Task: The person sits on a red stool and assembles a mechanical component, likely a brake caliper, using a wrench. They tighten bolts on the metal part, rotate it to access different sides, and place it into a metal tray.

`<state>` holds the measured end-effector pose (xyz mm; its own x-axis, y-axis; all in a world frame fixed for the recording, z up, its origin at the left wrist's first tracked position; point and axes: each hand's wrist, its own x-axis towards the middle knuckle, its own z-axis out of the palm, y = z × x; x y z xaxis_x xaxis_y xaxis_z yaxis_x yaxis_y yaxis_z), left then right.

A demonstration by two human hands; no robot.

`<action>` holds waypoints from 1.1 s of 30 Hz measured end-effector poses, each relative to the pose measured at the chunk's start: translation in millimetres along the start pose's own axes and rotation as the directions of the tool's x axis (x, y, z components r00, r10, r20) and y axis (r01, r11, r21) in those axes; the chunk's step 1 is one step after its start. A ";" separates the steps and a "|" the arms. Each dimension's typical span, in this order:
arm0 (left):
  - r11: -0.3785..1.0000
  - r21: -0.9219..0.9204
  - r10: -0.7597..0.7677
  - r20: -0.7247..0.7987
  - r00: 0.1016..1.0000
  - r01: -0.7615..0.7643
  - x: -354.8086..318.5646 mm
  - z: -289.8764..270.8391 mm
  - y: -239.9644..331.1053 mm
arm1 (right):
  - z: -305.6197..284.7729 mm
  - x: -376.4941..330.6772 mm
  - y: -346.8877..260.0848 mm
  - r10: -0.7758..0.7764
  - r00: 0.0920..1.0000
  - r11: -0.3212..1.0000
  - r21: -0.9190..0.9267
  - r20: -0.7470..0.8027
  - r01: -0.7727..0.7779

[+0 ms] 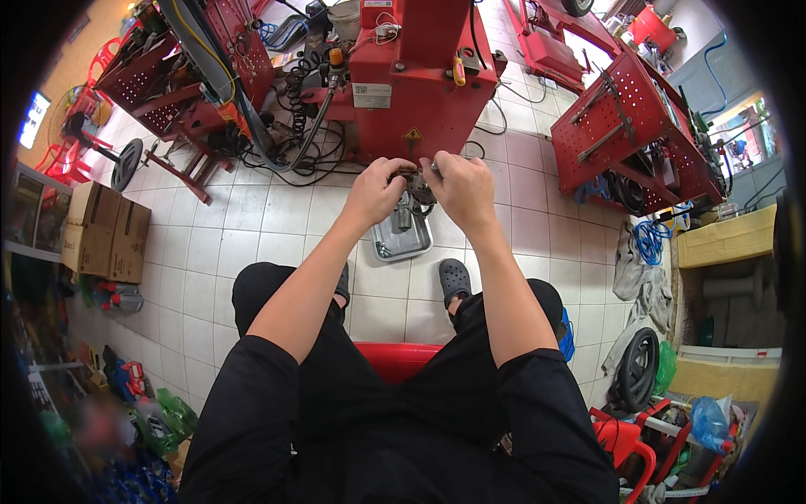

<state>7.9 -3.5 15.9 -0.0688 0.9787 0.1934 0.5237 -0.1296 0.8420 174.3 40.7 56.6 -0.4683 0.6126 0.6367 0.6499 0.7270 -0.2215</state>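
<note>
black shirt (361, 466), metal part (419, 195) between curled fingers (431, 174) of both hands (375, 193) (464, 193), cannot tell whether gripped, grey tray (410, 244) below

Below my fingers (393, 165) I see pale floor tiles (243, 206). Far left of them are an orange wall (63, 63) and red chairs (75, 174). Right of them is a holey red rack (590, 151), then a bright opening (747, 133).

- Bright, fairly even light covers the tiled floor (285, 244).
- A screen (34, 119) at left glares bluish-white.
- Left hand (382, 186) and right hand (462, 186) are well lit; metal parts (417, 182) between look indistinct.
- Straight edges bend toward the black rim.
- Lower left is dim, partly blurred.
</note>
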 end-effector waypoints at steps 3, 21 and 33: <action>1.000 -0.004 0.011 0.015 1.000 -0.011 -0.4 -0.6 -0.6 | -1.2 0.4 -1.3 0.008 1.000 1.000 0.001 0.008 -0.008; 0.988 -0.140 0.039 -0.136 0.990 -0.058 3.1 -11.1 -15.4 | 1.4 -0.6 -0.6 -0.024 0.998 0.999 -0.031 0.052 0.025; 0.998 -0.064 0.028 -0.019 0.999 -0.030 1.6 -1.1 -4.0 | 0.4 -0.7 0.0 -0.002 0.999 1.000 -0.019 0.046 0.003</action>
<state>4.8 -1.6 13.4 -0.0704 0.9713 0.2271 0.4704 -0.1684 0.8662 174.4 40.4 55.8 -0.4970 0.6245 0.6025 0.6599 0.7229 -0.2049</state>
